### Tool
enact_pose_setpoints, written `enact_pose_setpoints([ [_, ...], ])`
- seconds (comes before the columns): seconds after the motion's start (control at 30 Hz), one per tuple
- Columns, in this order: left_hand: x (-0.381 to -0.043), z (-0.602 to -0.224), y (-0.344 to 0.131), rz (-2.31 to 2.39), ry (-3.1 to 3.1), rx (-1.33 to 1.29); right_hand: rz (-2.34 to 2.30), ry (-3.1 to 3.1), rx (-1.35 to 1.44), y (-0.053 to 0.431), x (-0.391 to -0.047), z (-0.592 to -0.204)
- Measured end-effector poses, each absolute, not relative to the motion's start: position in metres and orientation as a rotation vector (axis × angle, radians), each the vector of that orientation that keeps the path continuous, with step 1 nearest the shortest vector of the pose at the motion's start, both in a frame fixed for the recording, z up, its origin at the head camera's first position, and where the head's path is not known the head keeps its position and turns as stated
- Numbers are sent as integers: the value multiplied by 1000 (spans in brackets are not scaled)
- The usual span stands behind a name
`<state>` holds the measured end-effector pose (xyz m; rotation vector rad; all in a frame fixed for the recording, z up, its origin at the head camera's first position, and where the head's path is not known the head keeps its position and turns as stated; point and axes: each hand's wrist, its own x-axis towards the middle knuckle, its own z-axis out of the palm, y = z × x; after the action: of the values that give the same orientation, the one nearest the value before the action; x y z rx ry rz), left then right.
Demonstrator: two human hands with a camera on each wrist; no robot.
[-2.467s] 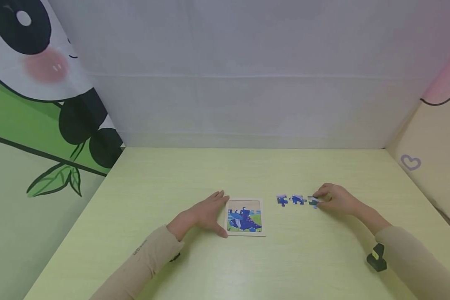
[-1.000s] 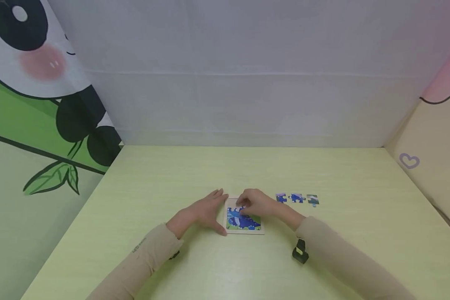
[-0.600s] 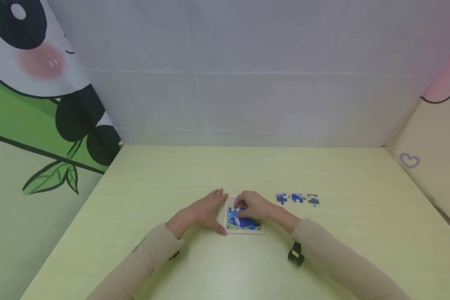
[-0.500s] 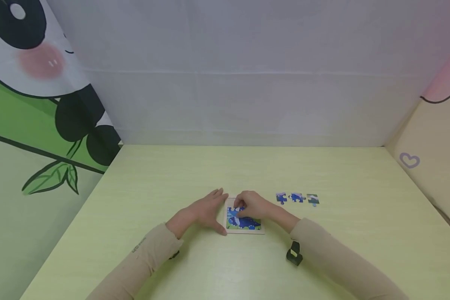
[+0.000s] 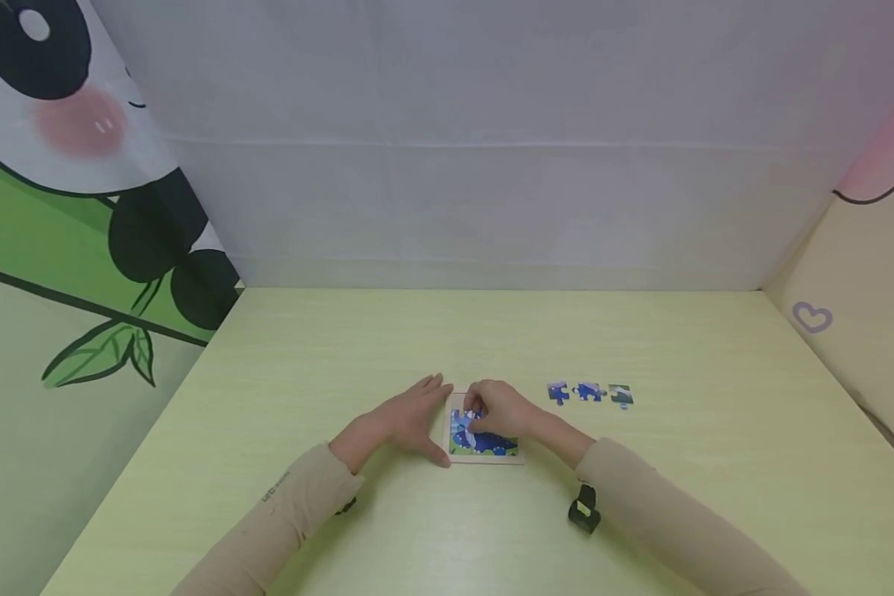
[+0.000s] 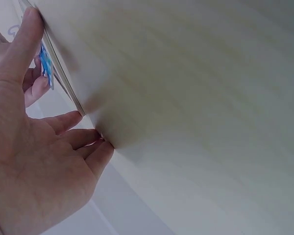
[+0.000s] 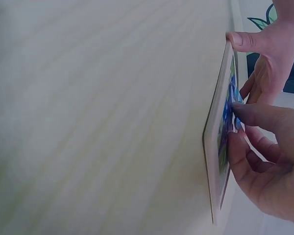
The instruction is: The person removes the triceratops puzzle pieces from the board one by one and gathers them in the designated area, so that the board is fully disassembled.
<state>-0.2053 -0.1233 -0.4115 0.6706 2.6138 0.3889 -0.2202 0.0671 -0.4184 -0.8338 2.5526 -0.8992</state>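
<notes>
In the head view a small wood-rimmed jigsaw tray [image 5: 487,463] lies on the table, with a blue dinosaur picture [image 5: 492,445] in its lower part. My left hand [image 5: 410,420] is spread along its left side, thumb at the near corner and fingertips at the far one. Over the upper part of the tray, my right hand [image 5: 508,410] pinches a blue puzzle piece [image 6: 46,66] between thumb and fingers. That piece stands tilted at the picture in the left wrist view; in the head view the fingers mostly cover it.
To the right of the tray, three loose puzzle pieces lie in a row: a left one [image 5: 558,392], a middle one [image 5: 588,391] and a right one [image 5: 621,395]. A pale cloth wall [image 5: 492,215] rises behind the table [image 5: 343,348].
My right hand has come left from the row of loose pieces to the tray, then shifted slightly there with the piece. The left hand has stayed at the tray's side.
</notes>
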Motion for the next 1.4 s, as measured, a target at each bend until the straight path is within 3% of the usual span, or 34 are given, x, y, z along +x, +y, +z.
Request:
enact_pose_setpoints([
  [1.4, -206, -411, -123, 378, 2609, 663, -1020, 2522, -910, 81, -217, -416],
])
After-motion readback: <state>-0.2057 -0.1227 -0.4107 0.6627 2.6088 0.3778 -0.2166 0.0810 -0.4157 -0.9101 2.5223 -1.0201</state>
